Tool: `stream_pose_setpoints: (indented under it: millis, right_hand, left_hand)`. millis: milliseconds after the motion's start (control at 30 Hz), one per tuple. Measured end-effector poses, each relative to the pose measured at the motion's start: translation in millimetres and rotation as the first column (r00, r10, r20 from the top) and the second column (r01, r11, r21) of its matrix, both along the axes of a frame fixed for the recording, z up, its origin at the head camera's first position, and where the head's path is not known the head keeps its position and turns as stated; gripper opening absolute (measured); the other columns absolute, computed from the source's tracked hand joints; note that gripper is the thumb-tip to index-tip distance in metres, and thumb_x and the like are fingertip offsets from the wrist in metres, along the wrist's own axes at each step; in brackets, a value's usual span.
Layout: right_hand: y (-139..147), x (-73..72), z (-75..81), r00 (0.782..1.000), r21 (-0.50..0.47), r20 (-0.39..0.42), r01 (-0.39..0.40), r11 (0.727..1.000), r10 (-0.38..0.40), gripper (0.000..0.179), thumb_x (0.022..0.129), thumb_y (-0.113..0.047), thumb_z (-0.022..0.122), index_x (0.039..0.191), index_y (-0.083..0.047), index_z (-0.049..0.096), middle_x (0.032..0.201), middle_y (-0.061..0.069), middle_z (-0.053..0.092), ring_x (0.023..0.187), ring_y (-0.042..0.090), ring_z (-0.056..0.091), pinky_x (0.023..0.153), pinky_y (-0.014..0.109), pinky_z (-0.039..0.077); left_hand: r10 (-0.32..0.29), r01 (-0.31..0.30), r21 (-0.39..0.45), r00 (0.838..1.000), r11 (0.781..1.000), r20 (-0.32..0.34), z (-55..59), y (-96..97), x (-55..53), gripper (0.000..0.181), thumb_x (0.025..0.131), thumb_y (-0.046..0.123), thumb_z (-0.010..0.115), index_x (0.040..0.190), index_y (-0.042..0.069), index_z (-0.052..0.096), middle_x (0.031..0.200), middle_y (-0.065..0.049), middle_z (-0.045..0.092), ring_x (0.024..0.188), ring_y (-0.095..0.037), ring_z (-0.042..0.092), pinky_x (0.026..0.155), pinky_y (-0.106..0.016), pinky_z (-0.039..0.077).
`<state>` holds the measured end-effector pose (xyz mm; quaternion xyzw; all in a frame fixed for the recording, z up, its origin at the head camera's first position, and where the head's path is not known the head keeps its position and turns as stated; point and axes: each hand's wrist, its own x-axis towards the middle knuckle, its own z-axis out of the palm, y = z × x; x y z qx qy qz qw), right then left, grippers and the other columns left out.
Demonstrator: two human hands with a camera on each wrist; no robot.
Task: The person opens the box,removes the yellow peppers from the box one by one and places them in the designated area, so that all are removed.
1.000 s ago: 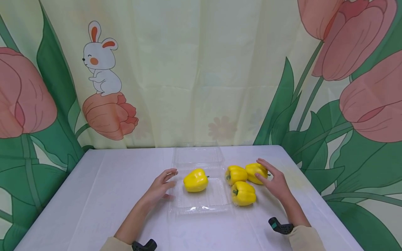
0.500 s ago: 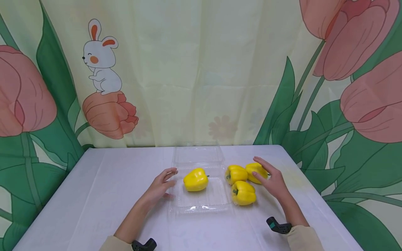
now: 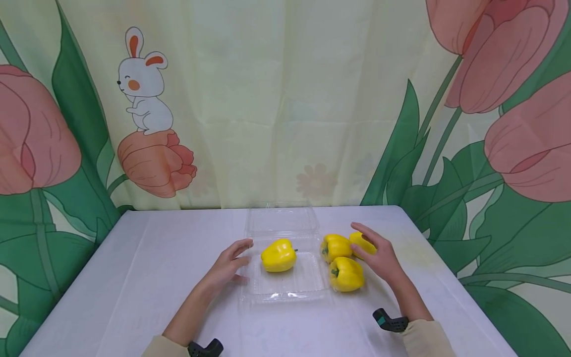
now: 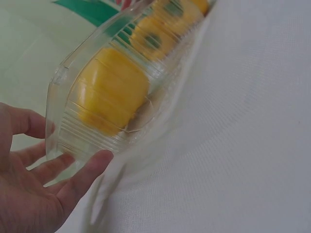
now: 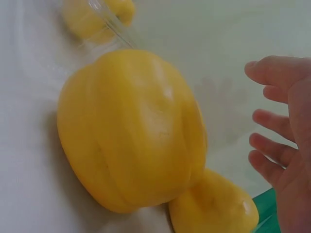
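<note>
An opened clear plastic clamshell box (image 3: 308, 275) lies with its lid (image 3: 282, 221) folded back. One yellow bell pepper (image 3: 278, 256) sits inside its base. My left hand (image 3: 226, 265) is at the box's left side, fingers spread; in the left wrist view its fingertips (image 4: 103, 156) meet the clear wall. Right of the box are three more yellow bell peppers: a front one (image 3: 347, 274), a back left one (image 3: 335, 247) and a back right one (image 3: 363, 242). My right hand (image 3: 379, 255) hovers with loosely spread fingers by the back right pepper, partly hiding it; nothing is in its grasp.
A white cloth covers the table (image 3: 147, 277). Behind its far edge hangs a curtain (image 3: 250, 109) printed with tulips and a rabbit. Each wrist wears a black camera mount, such as the right one (image 3: 390, 321).
My right hand has shifted left, over the back right pepper and toward the back left one. The left hand, the box and the peppers stay where they were.
</note>
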<state>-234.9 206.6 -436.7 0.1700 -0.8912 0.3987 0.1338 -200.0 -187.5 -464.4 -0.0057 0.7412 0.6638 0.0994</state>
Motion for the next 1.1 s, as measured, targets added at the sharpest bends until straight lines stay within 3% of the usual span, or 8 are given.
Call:
stream_pose_setpoints:
  millis: [1100]
  right_hand:
    - [-26,3.5,9.6,0.997,-0.026,0.021,-0.08,0.996,0.08,0.052,0.089,-0.018,0.068,0.139,-0.016,0.051,0.143,0.011,0.052,0.131,0.033,0.049,0.105,0.053,0.043]
  left_hand:
    - [0.014,-0.014,-0.005,1.0,1.0,0.007,-5.3,-0.3,-5.1,0.047,0.096,0.01,0.05,0.141,0.017,0.046,0.152,-0.005,0.041,0.129,-0.036,0.048,0.074,-0.04,0.059]
